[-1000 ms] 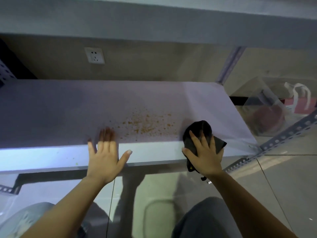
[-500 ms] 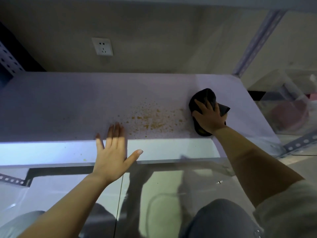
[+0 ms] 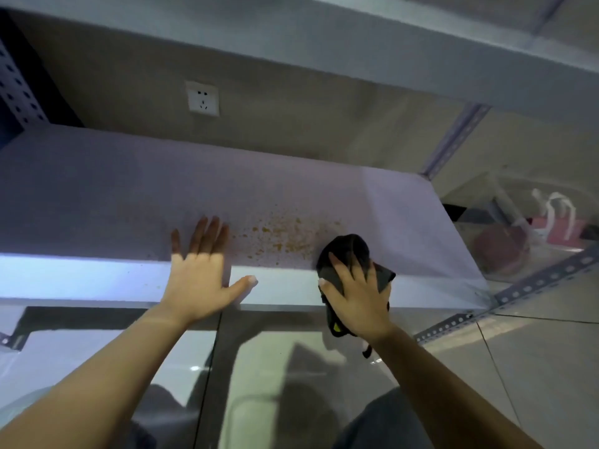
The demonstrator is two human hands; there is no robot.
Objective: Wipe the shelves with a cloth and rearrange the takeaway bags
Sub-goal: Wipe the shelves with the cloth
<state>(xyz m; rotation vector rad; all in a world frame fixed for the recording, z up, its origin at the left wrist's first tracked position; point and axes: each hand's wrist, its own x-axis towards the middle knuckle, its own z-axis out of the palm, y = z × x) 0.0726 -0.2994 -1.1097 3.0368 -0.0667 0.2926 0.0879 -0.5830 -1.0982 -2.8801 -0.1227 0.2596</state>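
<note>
Right hand [image 3: 359, 296] pulled cloth [image 3: 348, 254] back to shelf [image 3: 97, 189] edge, fingers pressing flat; left hand [image 3: 197, 280] flat, unmoved

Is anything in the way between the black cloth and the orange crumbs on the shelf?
No, nothing visible. The right hand presses the crumpled black cloth at the pale shelf's front edge, just right of the orange-brown crumbs. The left hand rests flat beyond the crumbs.
</note>
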